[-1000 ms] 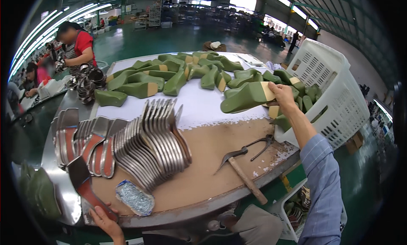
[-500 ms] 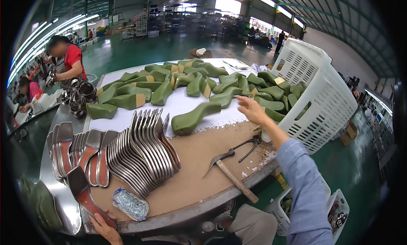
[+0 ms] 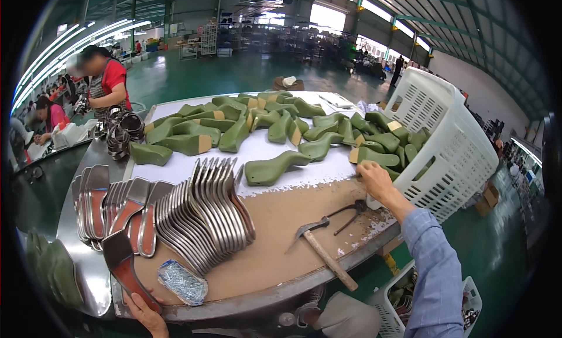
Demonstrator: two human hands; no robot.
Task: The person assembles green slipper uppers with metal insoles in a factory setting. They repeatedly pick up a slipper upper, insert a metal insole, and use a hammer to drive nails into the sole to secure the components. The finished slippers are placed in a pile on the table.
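Note:
My left hand, at the lower left edge of the table, is closed round the lower end of an insole with a dark heel part and a reddish-brown lower part. My right hand reaches to the right side, fingers bent against a green shoe last at the near edge of the pile; its fingertips are partly hidden. Many more green shoe lasts lie over the white sheet. A row of metal-rimmed insoles stands on edge beyond my left hand. Next to it sits a small blue-edged pack of nails.
A hammer and pincers lie on the brown board. A tilted white basket of lasts borders the right side. Metal rings are heaped at the far left, near a person in red. Crates stand below.
My right hand has moved nearer and slightly right, and its stretched fingers have bent in at a last. My left hand still holds the insole. The whole view has shifted a little.

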